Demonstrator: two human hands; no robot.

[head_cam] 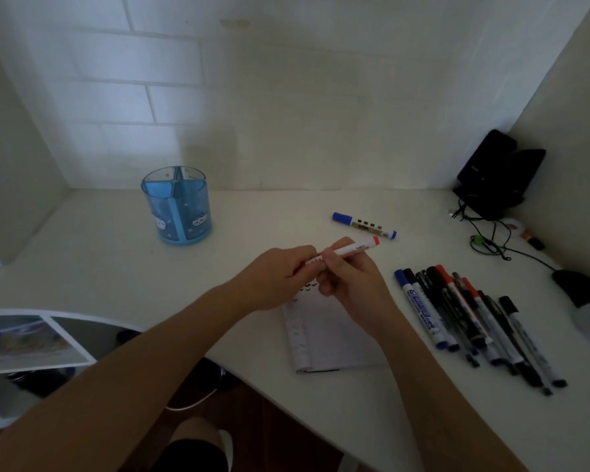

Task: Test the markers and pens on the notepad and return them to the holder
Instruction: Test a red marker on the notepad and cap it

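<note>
Both hands hold a white marker with a red end (pixel 356 248) above the top of the notepad (pixel 331 338). My left hand (pixel 280 277) grips its near end, which the fingers hide. My right hand (pixel 351 281) pinches the barrel in the middle. The blue see-through holder (pixel 178 207) stands at the back left with nothing visible inside. A blue-capped marker (pixel 363 225) lies alone behind the hands. Several markers and pens (pixel 474 321) lie side by side right of the notepad.
A black device with tangled cables (pixel 494 178) fills the back right corner. A dark and white gadget (pixel 586 304) lies at the right edge. The desk's front edge runs diagonally below the notepad, and a photo print (pixel 24 338) lies on a lower surface at left.
</note>
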